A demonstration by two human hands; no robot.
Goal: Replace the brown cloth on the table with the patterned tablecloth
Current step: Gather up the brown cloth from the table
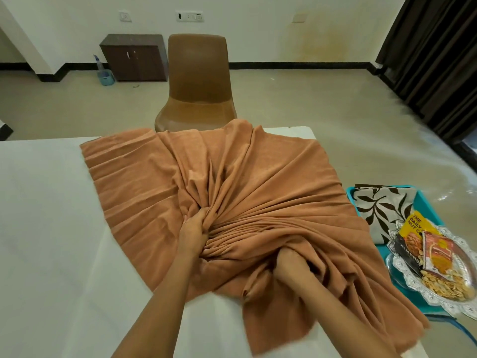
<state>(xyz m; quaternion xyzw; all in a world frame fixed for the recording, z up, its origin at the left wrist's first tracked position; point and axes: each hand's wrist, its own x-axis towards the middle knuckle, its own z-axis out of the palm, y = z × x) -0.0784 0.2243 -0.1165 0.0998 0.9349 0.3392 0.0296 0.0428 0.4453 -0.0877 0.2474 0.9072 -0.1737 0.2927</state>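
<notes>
Left of the left hand (193,229), the white table top (46,215) offers open, flat room. Beyond both hands the bunched brown cloth (258,182) rises in folds, with a brown plastic chair (197,81) standing past it. Right of the right hand (290,262), a teal tray (426,205) blocks the way, crowded with a folded leaf-patterned tablecloth (382,205) and a silver plate (398,273) of snack packets.
</notes>
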